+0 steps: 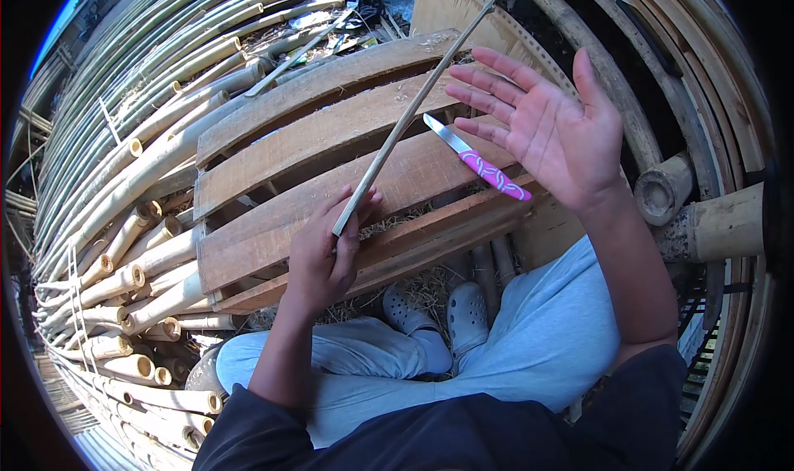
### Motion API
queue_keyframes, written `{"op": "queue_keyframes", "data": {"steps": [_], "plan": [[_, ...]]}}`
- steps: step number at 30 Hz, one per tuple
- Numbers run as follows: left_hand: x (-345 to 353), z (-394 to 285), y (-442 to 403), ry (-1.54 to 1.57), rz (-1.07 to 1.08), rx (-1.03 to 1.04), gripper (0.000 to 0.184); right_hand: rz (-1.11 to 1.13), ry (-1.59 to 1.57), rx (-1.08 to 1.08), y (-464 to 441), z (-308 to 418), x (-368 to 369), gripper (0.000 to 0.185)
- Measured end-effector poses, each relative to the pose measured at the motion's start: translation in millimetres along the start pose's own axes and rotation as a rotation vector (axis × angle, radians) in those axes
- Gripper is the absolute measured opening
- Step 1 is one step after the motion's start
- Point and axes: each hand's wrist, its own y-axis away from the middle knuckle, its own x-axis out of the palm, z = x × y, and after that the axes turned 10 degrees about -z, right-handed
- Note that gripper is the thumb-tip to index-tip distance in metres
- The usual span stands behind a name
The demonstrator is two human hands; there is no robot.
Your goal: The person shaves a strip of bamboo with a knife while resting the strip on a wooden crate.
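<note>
My left hand (331,243) is closed around the lower end of a long, thin bamboo strip (405,122). The strip slants up and to the right, over the slatted wooden bench (281,177). My right hand (550,128) is raised with the palm turned up and the fingers spread, holding nothing. Just below its fingers, a knife (480,161) with a pink, white-patterned handle lies on the bench slats, its blade pointing to the upper left.
Stacked bamboo poles (141,223) fill the left side. Thick bamboo pieces (662,190) and long curved slats (736,90) stand at the right. A pale board (451,8) leans behind the bench. My feet in grey clogs (467,318) rest below its front edge among shavings.
</note>
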Motion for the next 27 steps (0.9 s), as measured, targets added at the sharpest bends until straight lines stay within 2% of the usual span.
{"op": "queue_keyframes", "data": {"steps": [1, 3, 4, 6, 7, 11, 12, 14, 16, 19, 24, 26, 27], "plan": [[-1, 0, -2, 0.0, 0.0, 0.0, 0.031, 0.0, 0.0, 0.0, -1, -3, 0, 0.104], [-2, 2, -5, -0.106, 0.069, 0.199, 0.033, 0.016, 0.21, -0.112, -2, -12, -3, 0.104], [-2, 2, -5, -0.107, 0.068, 0.199, 0.033, 0.017, 0.21, -0.112, -1, -15, -4, 0.104], [-2, 3, -5, -0.078, 0.069, 0.19, 0.034, -0.072, 1.186, -0.464, 2, -19, -7, 0.104], [-2, 3, -5, -0.077, 0.068, 0.189, 0.034, -0.13, 1.36, -0.495, -2, -19, -13, 0.105], [-2, 5, -4, -0.082, 0.069, 0.2, 0.037, -0.262, 1.373, -0.494, -15, -22, -36, 0.103], [-2, 5, -4, -0.085, 0.071, 0.204, 0.043, -0.214, 1.387, -0.529, -16, -22, -35, 0.102], [-2, -6, -5, -0.16, 0.073, 0.223, 0.045, -0.159, 1.401, -0.57, -17, -22, -28, 0.101], [-5, -14, -7, -0.238, 0.076, 0.237, 0.047, -0.091, 1.466, -0.522, -9, -29, -14, 0.101], [-9, -18, -8, -0.439, 0.196, 0.363, 0.061, -0.038, 1.575, -0.569, -5, -42, -11, 0.104], [-21, -22, -13, -0.439, 0.262, 0.393, 0.068, 0.073, 1.481, -0.556, -7, -55, -4, 0.107], [-24, -28, -12, -0.448, 0.312, 0.404, 0.07, 0.165, 1.376, -0.673, -8, -59, 0, 0.106], [-20, -32, -10, -0.196, 0.214, 0.349, 0.07, 0.169, 1.378, -0.677, -7, -62, 9, 0.106]]}}
